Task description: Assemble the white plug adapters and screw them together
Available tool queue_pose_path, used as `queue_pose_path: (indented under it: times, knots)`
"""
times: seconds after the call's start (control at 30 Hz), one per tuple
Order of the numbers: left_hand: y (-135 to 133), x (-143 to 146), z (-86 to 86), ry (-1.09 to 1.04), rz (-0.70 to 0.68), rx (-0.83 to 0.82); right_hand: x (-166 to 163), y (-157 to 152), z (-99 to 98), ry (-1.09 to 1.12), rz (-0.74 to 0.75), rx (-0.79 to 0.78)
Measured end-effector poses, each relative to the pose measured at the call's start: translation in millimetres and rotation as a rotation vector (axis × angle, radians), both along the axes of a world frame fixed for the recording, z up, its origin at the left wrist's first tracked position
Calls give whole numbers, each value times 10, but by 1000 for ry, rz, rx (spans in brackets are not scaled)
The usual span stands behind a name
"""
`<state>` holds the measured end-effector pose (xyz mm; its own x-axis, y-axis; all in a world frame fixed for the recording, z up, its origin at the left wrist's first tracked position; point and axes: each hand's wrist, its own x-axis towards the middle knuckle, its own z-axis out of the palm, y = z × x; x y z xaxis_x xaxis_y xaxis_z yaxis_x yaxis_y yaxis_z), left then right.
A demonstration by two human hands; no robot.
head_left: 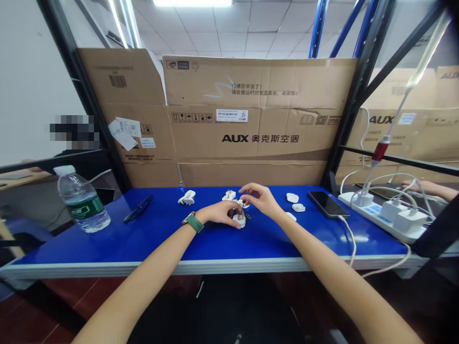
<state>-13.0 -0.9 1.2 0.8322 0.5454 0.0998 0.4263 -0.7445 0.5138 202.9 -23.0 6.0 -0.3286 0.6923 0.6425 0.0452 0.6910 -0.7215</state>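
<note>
My left hand, with a green watch on the wrist, is closed around a small white plug body resting on the blue table. My right hand hovers just above it, thumb and fingers pinched on something tiny that I cannot make out. Another white plug with metal pins lies just behind my hands, and one more white plug lies further left. Two white plug covers lie to the right of my right hand.
A water bottle stands at the table's left, black glasses beside it. A black phone and a power strip with chargers sit at the right. Cardboard boxes wall the back. Another person's arm shows far right.
</note>
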Motion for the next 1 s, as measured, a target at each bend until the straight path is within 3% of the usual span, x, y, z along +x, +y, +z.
queue_pose_path:
  times: [0.43, 0.6, 0.8, 1.0]
  knots:
    - [-6, -5, 17, 17, 12, -21, -11, 43, -39, 25, -79, -13]
    - [43, -70, 35, 16, 41, 17, 20, 133, -59, 173, -152, -10]
    - [139, -167, 16, 45, 103, 156, 124, 196, -52, 178, -320, 52]
    - [220, -152, -81, -42, 181, 321, 115, 123, -14, 52, -349, 124]
